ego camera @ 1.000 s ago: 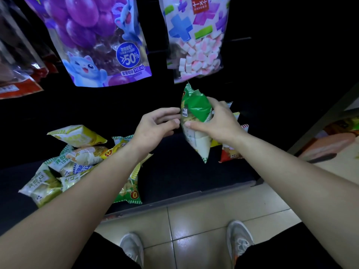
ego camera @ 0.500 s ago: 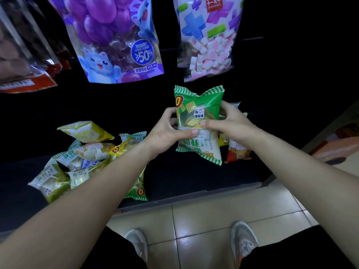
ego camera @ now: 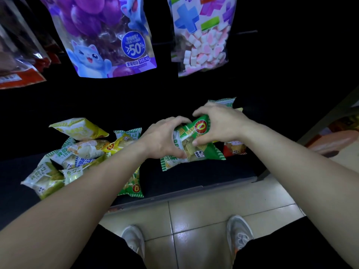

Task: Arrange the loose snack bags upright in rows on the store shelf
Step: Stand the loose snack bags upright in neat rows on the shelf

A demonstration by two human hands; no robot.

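Down at the bottom, two pale shoes (ego camera: 240,234) stand on a tiled floor (ego camera: 204,220), with dark shorts at either side. Both bare forearms reach forward over the front edge of the dark shelf (ego camera: 194,191).

Just past that edge both hands meet on one green bag (ego camera: 196,142). The left hand (ego camera: 163,138) grips its left side, fingers curled over the top and thumb underneath. The right hand (ego camera: 219,125) grips the upper right, fingers bent over the top seam and thumb pressed on the clear front window. The bag is tilted, its red circle end up and to the right, its striped lower end down and to the left over the shelf. Whether that end touches the shelf I cannot tell.

Under the left forearm another green packet (ego camera: 134,183) lies flat near the shelf front. Further left, a loose pile (ego camera: 68,158) of green and white bags lies jumbled, with a yellow bag (ego camera: 77,129) on top at the back.

Behind the right hand, a red bag (ego camera: 235,148) stands beside the wrist, and a striped bag top (ego camera: 223,102) shows above the knuckles.

Farthest up hang a purple grape bag (ego camera: 104,35), a marshmallow bag (ego camera: 204,39) and, at the left edge, a reddish bag (ego camera: 17,61).
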